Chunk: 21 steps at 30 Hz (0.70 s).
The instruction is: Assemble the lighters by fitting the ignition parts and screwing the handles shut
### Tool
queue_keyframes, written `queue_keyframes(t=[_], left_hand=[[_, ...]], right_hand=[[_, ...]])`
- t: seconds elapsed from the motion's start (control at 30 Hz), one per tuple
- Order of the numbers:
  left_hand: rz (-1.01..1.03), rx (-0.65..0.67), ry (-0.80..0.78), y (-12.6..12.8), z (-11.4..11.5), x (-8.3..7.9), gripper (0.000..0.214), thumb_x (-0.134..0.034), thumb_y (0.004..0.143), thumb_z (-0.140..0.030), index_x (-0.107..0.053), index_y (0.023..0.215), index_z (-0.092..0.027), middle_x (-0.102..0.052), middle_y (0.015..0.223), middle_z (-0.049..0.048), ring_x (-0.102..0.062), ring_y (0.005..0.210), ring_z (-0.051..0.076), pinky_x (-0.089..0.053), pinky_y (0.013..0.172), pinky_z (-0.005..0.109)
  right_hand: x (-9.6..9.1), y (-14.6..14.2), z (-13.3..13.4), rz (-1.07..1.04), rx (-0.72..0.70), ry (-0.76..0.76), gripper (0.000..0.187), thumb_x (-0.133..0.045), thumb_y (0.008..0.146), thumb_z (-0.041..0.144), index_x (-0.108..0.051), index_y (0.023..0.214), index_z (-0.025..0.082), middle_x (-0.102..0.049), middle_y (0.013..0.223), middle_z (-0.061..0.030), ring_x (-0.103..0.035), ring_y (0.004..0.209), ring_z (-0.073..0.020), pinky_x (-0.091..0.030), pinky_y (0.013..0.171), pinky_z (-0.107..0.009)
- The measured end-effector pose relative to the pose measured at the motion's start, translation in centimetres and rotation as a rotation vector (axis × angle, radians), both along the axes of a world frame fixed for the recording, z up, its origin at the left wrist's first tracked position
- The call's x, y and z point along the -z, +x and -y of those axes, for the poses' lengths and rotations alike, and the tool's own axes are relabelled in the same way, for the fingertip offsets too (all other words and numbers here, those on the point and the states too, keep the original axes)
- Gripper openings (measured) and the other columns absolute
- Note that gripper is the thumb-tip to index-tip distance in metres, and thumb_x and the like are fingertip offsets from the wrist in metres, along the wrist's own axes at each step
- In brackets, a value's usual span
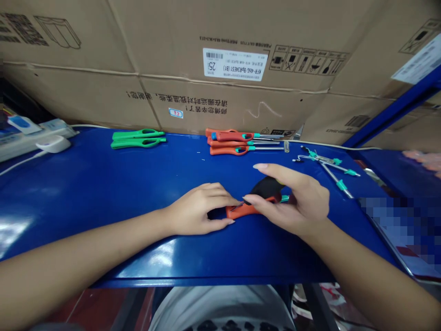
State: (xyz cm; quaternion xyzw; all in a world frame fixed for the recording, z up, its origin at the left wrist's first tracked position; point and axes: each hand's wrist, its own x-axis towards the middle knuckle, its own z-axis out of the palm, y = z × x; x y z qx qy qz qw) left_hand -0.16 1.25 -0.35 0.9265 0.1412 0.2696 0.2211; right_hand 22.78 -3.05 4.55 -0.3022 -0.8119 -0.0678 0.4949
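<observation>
An orange long-reach lighter (244, 211) lies on the blue table in front of me. My left hand (203, 207) pinches its handle end between thumb and fingers. Held in my right hand (299, 197) is a screwdriver with a thick black handle (265, 187). Its thin shaft points left and down at the lighter's handle, close to my left fingertips. I cannot make out exactly where the tip sits. My right hand covers much of the lighter's nozzle end, where a bit of teal shows.
Several orange lighters (229, 150) lie at the back, with green lighter handles (138, 143) to their left. Metal rods with teal parts (330, 168) rest at right. A power strip (24, 140) stands far left. Cardboard boxes (172, 55) wall off the blue table (103, 184).
</observation>
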Motion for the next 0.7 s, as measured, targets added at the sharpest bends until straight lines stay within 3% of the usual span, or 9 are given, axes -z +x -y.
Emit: queue_keyframes(t=[0.03, 0.13, 0.2, 0.33, 0.4, 0.47, 0.57, 0.63, 0.7], left_hand=[[0.004, 0.011, -0.007, 0.01, -0.01, 0.03, 0.029, -0.069, 0.093, -0.029, -0.069, 0.119, -0.018, -0.076, 0.106, 0.0094, -0.067, 0.099, 0.022, -0.053, 0.091, 0.037], [0.014, 0.031, -0.027, 0.04, -0.02, 0.12, 0.031, -0.069, 0.093, -0.029, -0.067, 0.122, -0.017, -0.075, 0.109, 0.0114, -0.068, 0.101, 0.023, -0.054, 0.092, 0.039], [0.023, 0.029, -0.024, 0.04, 0.02, 0.18, 0.031, -0.068, 0.093, -0.028, -0.067, 0.122, -0.016, -0.074, 0.111, 0.0118, -0.067, 0.104, 0.024, -0.055, 0.093, 0.038], [0.032, 0.033, 0.007, 0.00, 0.07, 0.22, 0.032, -0.068, 0.093, -0.026, -0.065, 0.124, -0.015, -0.073, 0.115, 0.0126, -0.067, 0.108, 0.023, -0.055, 0.096, 0.038], [0.019, 0.047, 0.009, -0.03, 0.06, 0.16, 0.035, -0.066, 0.094, -0.025, -0.064, 0.128, -0.016, -0.072, 0.119, 0.0136, -0.066, 0.111, 0.024, -0.055, 0.098, 0.040], [-0.008, 0.064, -0.010, -0.06, 0.04, 0.08, 0.038, -0.064, 0.095, -0.025, -0.061, 0.132, -0.016, -0.071, 0.123, 0.0142, -0.065, 0.113, 0.026, -0.054, 0.099, 0.042], [-0.028, 0.089, -0.039, -0.09, 0.01, 0.00, 0.040, -0.063, 0.095, -0.024, -0.059, 0.135, -0.016, -0.071, 0.123, 0.0139, -0.066, 0.111, 0.025, -0.054, 0.098, 0.042], [-0.010, 0.097, -0.038, -0.10, -0.01, 0.00, 0.039, -0.064, 0.094, -0.022, -0.060, 0.132, -0.016, -0.073, 0.119, 0.0130, -0.066, 0.109, 0.025, -0.054, 0.097, 0.040], [0.005, 0.099, -0.038, -0.10, -0.01, 0.00, 0.037, -0.065, 0.093, -0.021, -0.062, 0.130, -0.015, -0.074, 0.115, 0.0120, -0.067, 0.106, 0.024, -0.054, 0.095, 0.038]], right_hand=[[-0.06, 0.02, 0.05, -0.003, -0.037, -0.038, 0.051, -0.069, 0.092, 0.029, -0.056, 0.141, 0.028, -0.075, 0.105, -0.0068, -0.070, 0.073, -0.0200, -0.062, 0.063, -0.034], [-0.16, -0.03, 0.19, -0.081, -0.195, -0.340, 0.048, -0.047, 0.102, 0.026, -0.045, 0.151, 0.026, -0.070, 0.123, -0.0103, -0.070, 0.079, -0.0184, -0.062, 0.063, -0.034], [-0.18, -0.15, 0.16, -0.134, -0.263, -0.443, 0.044, -0.048, 0.102, 0.024, -0.049, 0.146, 0.028, -0.070, 0.119, -0.0087, -0.070, 0.080, -0.0169, -0.062, 0.063, -0.032], [-0.28, -0.27, -0.24, -0.168, -0.185, -0.190, 0.031, -0.073, 0.088, 0.022, -0.068, 0.119, 0.026, -0.070, 0.090, -0.0041, -0.064, 0.073, -0.0172, -0.058, 0.060, -0.031], [-0.33, -0.16, -0.38, -0.114, -0.129, -0.116, 0.032, -0.073, 0.088, 0.024, -0.067, 0.120, 0.025, -0.068, 0.087, -0.0041, -0.061, 0.071, -0.0170, -0.057, 0.059, -0.031], [-0.31, -0.02, -0.38, -0.073, -0.144, -0.225, 0.042, -0.059, 0.097, 0.026, -0.056, 0.139, 0.025, -0.070, 0.104, -0.0078, -0.064, 0.074, -0.0172, -0.058, 0.062, -0.032], [-0.17, 0.11, -0.31, -0.089, -0.266, -0.501, 0.057, -0.041, 0.105, 0.025, -0.027, 0.159, 0.028, -0.068, 0.125, -0.0097, -0.067, 0.072, -0.0143, -0.060, 0.059, -0.029], [-0.11, 0.13, -0.35, -0.098, -0.279, -0.470, 0.055, -0.049, 0.103, 0.026, -0.035, 0.156, 0.030, -0.071, 0.119, -0.0067, -0.068, 0.068, -0.0134, -0.060, 0.056, -0.027], [-0.12, 0.16, -0.44, -0.076, -0.179, -0.268, 0.050, -0.067, 0.095, 0.028, -0.054, 0.143, 0.030, -0.074, 0.111, -0.0039, -0.068, 0.067, -0.0140, -0.061, 0.059, -0.027]])
